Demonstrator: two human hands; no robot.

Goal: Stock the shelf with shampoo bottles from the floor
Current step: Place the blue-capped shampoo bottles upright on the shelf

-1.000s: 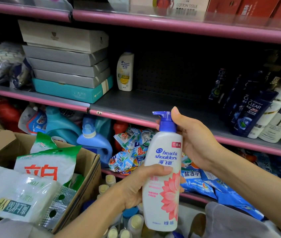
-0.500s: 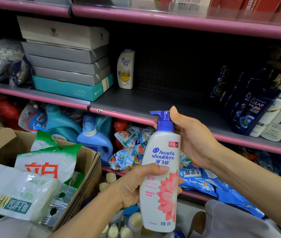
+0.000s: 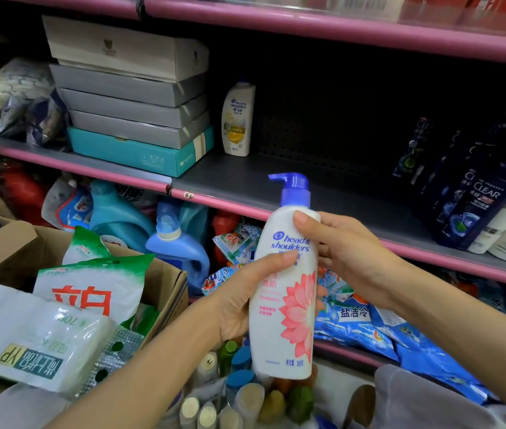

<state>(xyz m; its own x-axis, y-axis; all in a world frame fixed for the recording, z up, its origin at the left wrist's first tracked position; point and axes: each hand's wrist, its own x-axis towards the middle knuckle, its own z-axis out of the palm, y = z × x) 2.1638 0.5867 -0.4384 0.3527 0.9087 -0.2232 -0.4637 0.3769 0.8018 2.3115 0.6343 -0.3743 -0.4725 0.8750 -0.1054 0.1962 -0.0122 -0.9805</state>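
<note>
A white Head & Shoulders pump bottle (image 3: 285, 329) with a blue pump and a pink flower stands upright in both my hands, in front of the pink-edged middle shelf (image 3: 323, 187). My left hand (image 3: 245, 292) grips its middle from the left, thumb across the label. My right hand (image 3: 344, 252) holds its upper part from the right, thumb on the shoulder. A smaller white shampoo bottle (image 3: 237, 119) stands alone at the back of the shelf. Several bottles (image 3: 239, 394) sit low on the floor beneath my hands.
Stacked grey and teal boxes (image 3: 131, 103) fill the shelf's left. Dark Clear bottles (image 3: 474, 199) and white bottles crowd its right. A cardboard box (image 3: 165, 280) with detergent bags stands at my left. Blue detergent jugs (image 3: 177, 246) and refill bags (image 3: 400, 332) line the lower shelf.
My right hand slid from behind the pump neck down onto the bottle's shoulder, thumb now on the front. The bottle stays upright in both hands, shifted slightly right.
</note>
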